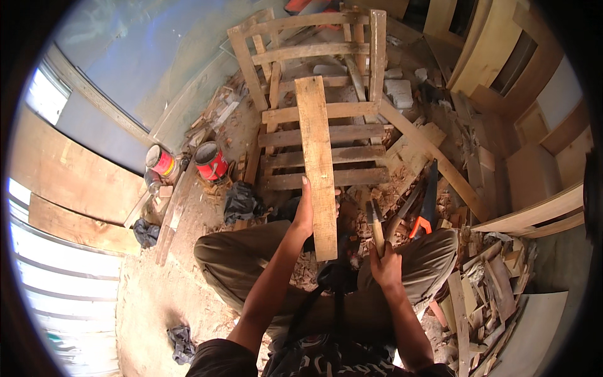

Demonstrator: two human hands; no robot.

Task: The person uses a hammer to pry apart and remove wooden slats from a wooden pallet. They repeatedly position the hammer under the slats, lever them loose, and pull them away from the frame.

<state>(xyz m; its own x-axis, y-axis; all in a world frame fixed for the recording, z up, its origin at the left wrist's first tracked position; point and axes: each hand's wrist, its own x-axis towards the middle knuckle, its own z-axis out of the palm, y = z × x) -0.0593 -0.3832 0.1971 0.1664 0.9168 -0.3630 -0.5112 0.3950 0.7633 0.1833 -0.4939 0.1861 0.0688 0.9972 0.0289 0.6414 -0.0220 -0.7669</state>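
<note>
My left hand (304,212) is wrapped round the left edge of a long wooden plank (317,151), with the fingertips showing at its right side. The plank stands out ahead of me, over a slatted wooden frame (323,154) that looks like an unfinished chair. My right hand (386,267) is closed on a wood-handled tool (378,232) with a dark metal end pointing away from me; its exact kind is unclear. Just right of it, a handsaw (432,188) with an orange handle leans near my right knee.
Two red paint cans (210,161) stand at the left among scraps. Black plastic bags (243,201) lie on the floor. A heap of wood offcuts (487,295) fills the right side. A diagonal batten (433,154) slants by the frame. Wooden panels (527,63) lean at the far right.
</note>
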